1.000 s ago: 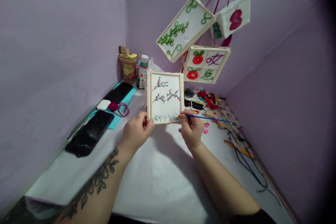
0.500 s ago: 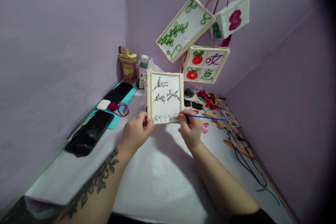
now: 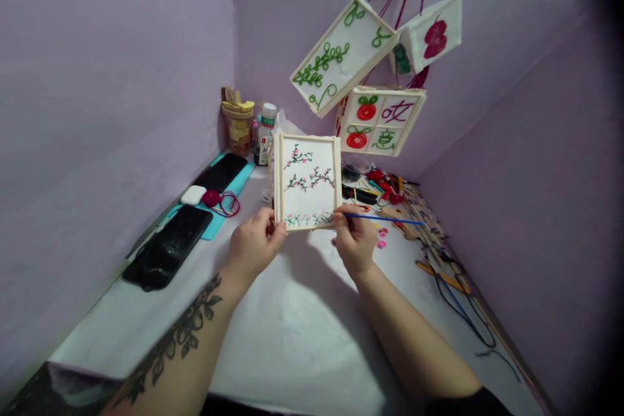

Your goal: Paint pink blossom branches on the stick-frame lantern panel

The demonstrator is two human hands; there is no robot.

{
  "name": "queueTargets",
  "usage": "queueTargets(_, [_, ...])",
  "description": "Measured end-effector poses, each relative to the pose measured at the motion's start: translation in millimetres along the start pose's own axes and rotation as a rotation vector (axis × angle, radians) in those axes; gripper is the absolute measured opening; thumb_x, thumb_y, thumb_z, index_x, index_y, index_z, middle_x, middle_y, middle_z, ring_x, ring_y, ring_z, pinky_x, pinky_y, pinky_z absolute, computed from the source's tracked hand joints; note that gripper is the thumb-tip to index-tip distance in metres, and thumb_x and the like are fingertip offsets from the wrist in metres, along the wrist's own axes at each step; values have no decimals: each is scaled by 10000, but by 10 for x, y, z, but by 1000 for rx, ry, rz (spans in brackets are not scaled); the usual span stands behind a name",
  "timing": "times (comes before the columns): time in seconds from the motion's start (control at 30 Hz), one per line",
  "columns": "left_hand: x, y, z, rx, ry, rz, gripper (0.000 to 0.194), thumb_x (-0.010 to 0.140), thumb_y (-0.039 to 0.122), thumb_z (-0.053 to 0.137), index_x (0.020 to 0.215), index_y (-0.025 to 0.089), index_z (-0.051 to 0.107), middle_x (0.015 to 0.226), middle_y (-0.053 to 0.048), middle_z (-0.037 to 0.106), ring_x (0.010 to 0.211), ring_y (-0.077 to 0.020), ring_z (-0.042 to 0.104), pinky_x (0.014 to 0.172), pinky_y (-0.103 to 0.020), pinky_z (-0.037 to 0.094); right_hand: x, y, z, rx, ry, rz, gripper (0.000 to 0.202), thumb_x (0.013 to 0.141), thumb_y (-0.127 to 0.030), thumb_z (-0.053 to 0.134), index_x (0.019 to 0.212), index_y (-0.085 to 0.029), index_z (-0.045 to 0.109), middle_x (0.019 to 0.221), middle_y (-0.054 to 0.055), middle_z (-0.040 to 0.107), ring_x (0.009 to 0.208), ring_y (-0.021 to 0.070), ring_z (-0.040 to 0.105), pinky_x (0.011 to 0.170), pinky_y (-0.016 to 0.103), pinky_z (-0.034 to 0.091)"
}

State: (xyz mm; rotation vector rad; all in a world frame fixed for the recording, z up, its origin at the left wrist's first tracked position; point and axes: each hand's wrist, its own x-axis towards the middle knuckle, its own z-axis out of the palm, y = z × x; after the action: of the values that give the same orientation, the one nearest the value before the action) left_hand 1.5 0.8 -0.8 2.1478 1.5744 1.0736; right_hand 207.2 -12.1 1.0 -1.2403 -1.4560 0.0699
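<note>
My left hand (image 3: pixel 256 242) grips the lower left corner of a wood-framed paper lantern (image 3: pixel 308 201), its thumb on the front edge. The white front panel carries painted branches with pink blossoms, and a band of green and pink runs along its bottom. At the lower right corner, my right hand (image 3: pixel 355 240) is closed around a thin blue paintbrush (image 3: pixel 383 216), whose handle points right. Those right fingers also meet the frame's edge. The brush tip is hidden by my fingers.
More painted lanterns (image 3: pixel 380 120) hang by magenta cords at the upper right. Phones (image 3: pixel 168 247), a white case (image 3: pixel 194 194) and magenta thread (image 3: pixel 211 199) lie left. Behind stand a cup (image 3: pixel 238 130) and a bottle (image 3: pixel 266 127). Pliers (image 3: pixel 361 195), pink paint dabs (image 3: pixel 382 238) and cables (image 3: pixel 468 312) are right.
The handle of the paintbrush has tilted slightly and its end sits a little farther right. Both hands and the held lantern are nearly where they were.
</note>
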Motion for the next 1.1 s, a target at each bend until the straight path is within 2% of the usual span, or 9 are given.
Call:
queueTargets(0.6, [-7,-4,1,11,13,30,214,863,392,477,875,188,542,671,0,608,614,-151,573,557,-253,388,7,-3,3,-19,-22,-5,105,856,-261,539,824,-200,618,658,0,627,592,146,626,477,235,462])
queueTargets(0.87, [-12,-5,-2,16,17,35,211,862,388,475,872,187,540,673,0,609,612,-152,575,554,-255,385,-4,-33,-1,20,-11,33,135,867,-290,532,824,-195,618,674,-3,623,518,118,570,445,233,459])
queueTargets(1.1, [-10,6,2,21,9,27,210,865,388,474,880,190,542,678,0,617,624,-154,585,562,-255,395,-2,-16,10,-7,-26,17,121,858,-277,539,832,-197,626,696,10,641,583,141,617,471,240,473])
